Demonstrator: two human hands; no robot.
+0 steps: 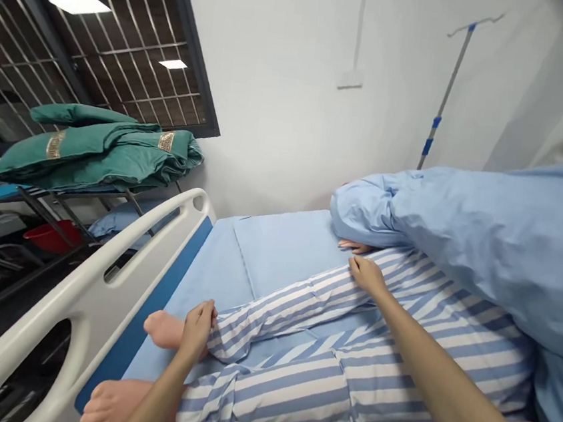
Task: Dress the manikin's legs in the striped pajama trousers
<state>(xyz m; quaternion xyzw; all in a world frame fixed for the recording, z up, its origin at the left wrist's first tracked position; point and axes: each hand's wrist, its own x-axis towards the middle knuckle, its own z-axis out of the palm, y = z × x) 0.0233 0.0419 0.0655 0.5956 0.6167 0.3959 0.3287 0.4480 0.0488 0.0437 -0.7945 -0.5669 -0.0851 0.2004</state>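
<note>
Blue-and-white striped trousers [298,387] cover two legs lying on the bed, with bare feet [113,403] at its foot end. At the far ankle my left hand [198,323] is closed, its fingers curled at the trouser cuff. My right hand [367,275] is closed in a pinch on the upper part of the same trouser leg, near the knee or thigh. Just beyond it, fingertips of the lying figure's hand [355,246] show under a light blue quilt [460,236], which hides the upper body.
A white bed end board [158,232] with cut-out handles stands at the left. Behind it, folded green quilts [101,152] lie on a metal-framed bed, with a red basin [55,235] below. An IV pole [447,94] rises by the wall. The sheet [278,244] is light blue.
</note>
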